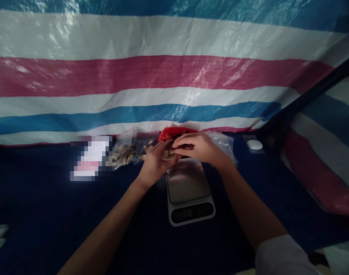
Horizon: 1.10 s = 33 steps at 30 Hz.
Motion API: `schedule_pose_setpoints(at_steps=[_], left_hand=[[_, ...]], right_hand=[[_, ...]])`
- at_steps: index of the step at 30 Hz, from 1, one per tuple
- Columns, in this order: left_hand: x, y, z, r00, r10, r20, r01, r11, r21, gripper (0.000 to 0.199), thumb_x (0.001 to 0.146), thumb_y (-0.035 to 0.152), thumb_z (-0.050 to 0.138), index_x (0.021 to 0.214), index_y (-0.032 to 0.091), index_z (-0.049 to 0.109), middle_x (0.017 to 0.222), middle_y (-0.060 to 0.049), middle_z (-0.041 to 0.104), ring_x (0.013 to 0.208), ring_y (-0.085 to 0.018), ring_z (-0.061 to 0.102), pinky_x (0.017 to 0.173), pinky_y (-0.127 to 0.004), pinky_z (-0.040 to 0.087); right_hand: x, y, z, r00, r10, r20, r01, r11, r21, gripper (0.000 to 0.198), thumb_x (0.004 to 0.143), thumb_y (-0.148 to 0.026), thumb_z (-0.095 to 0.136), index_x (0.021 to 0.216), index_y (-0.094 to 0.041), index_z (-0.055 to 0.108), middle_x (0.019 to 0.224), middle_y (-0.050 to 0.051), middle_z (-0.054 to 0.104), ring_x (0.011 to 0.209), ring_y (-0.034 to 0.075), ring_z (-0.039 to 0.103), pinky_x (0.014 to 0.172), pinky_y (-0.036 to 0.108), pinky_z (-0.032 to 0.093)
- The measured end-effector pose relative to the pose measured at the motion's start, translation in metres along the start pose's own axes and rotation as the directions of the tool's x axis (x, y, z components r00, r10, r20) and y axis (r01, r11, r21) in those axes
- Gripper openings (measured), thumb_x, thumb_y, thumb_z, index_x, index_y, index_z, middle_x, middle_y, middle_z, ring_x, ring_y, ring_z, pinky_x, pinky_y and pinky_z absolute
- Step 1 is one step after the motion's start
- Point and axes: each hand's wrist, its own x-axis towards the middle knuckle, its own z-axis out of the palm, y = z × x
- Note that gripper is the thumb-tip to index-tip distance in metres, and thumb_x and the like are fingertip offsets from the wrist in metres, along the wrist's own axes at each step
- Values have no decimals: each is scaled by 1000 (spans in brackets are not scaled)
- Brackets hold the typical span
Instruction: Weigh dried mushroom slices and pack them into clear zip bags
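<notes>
My left hand has its fingers and thumb curled around a small clear plastic bag, with beige chunky pieces showing between the two hands. Close beside it, my right hand is closed in a pinch at the bag's mouth; what its fingertips hold is hidden. Just behind both hands lies a red plastic bag. Below the hands is a kitchen scale with a metal plate and a dark display at its near end.
Clear bags of light brown pieces lie left of my hands. More clear plastic bags are behind my right wrist. A white rounded object sits farther right. A blurred-out bright rectangle is at left. A striped tarp stands behind the dark blue surface.
</notes>
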Motion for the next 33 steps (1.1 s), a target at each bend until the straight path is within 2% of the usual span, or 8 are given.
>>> schedule_pose_setpoints(at_steps=[5, 9, 12, 15, 19, 25, 29, 33], left_hand=[[0, -1, 0, 999, -6, -34, 6, 1000, -6, 55, 87, 43, 79, 132, 14, 68, 121, -15, 76, 109, -29, 74, 97, -41, 59], [0, 2, -2, 998, -1, -59, 0, 1000, -11, 55, 87, 43, 80, 132, 15, 68, 122, -15, 76, 108, -28, 75, 99, -41, 59], [0, 3, -4, 997, 3, -74, -4, 1000, -15, 59, 85, 46, 81, 134, 15, 68, 125, -15, 74, 110, -29, 74, 102, -43, 58], [-1, 4, -5, 997, 1, -83, -2, 1000, -18, 61, 84, 48, 83, 134, 17, 68, 126, -15, 74, 113, -30, 73, 103, -44, 58], [-1, 3, -4, 997, -19, -73, 17, 999, -27, 60, 83, 50, 83, 132, 18, 68, 124, -14, 74, 111, -30, 73, 101, -45, 58], [0, -1, -7, 998, -56, -38, 52, 995, -89, 72, 78, 53, 86, 137, 16, 65, 128, -17, 73, 114, -33, 72, 103, -48, 57], [3, 4, -19, 996, -81, 48, 89, 978, -191, 82, 75, 60, 86, 141, 17, 63, 134, -18, 71, 122, -36, 70, 106, -50, 56], [9, 15, -35, 979, -178, 96, 197, 943, -267, 61, 92, 67, 64, 126, 18, 75, 127, -15, 76, 120, -34, 71, 104, -47, 57]], right_hand=[[-2, 7, -3, 986, 163, 31, -165, 980, 110, 16, 87, -26, 77, 102, -26, 83, 106, 3, 81, 93, 19, 76, 87, 32, 62], [-3, 15, -7, 935, 349, 64, -355, 916, 186, 23, 86, -33, 77, 105, -21, 82, 98, 5, 82, 83, 20, 77, 78, 32, 63], [-4, 21, -6, 902, 402, 155, -428, 875, 224, 23, 89, -36, 73, 103, -19, 81, 88, 5, 80, 77, 18, 75, 72, 30, 62], [-4, 25, -2, 876, 415, 245, -474, 832, 287, 21, 92, -36, 70, 98, -19, 82, 86, 4, 79, 72, 16, 73, 69, 29, 62], [-4, 27, 2, 845, 438, 306, -529, 768, 362, 18, 89, -31, 73, 99, -20, 82, 89, 4, 80, 78, 17, 75, 70, 27, 63], [-1, 22, 5, 827, 491, 274, -563, 716, 414, 13, 86, -21, 73, 95, -19, 82, 86, 4, 80, 77, 16, 75, 67, 24, 62], [0, 14, 1, 831, 497, 250, -556, 720, 415, 11, 85, -23, 77, 93, -18, 82, 79, 4, 78, 71, 15, 73, 62, 23, 59], [1, 7, -3, 850, 487, 199, -525, 756, 391, 10, 84, -22, 78, 92, -17, 82, 76, 4, 77, 61, 13, 68, 59, 23, 57]])
